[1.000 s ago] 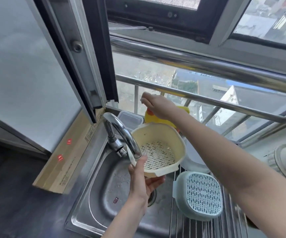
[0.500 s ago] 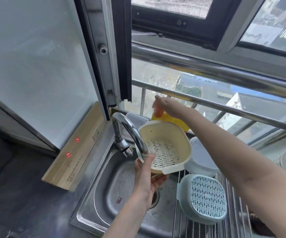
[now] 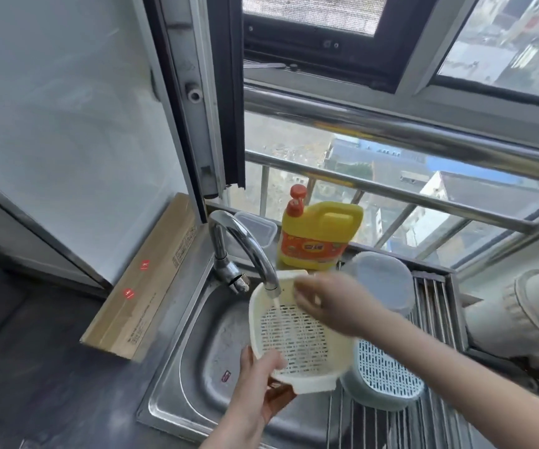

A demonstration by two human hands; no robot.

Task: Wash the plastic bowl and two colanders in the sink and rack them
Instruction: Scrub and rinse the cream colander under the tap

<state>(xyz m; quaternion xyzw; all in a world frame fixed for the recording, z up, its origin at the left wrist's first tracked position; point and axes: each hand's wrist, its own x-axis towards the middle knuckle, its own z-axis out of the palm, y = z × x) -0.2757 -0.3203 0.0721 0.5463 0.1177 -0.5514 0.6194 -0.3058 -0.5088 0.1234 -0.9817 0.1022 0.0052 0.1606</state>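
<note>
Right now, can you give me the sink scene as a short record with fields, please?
left hand: grips near rim of cream colander over the sink
right hand: inside the colander, blurred; grip cannot be told
tap: spout over the colander; thin stream seems to fall into it
rack: blue-grey colander upside down; clear plastic bowl behind it
soap bottle: yellow, red cap, upright by window
</note>
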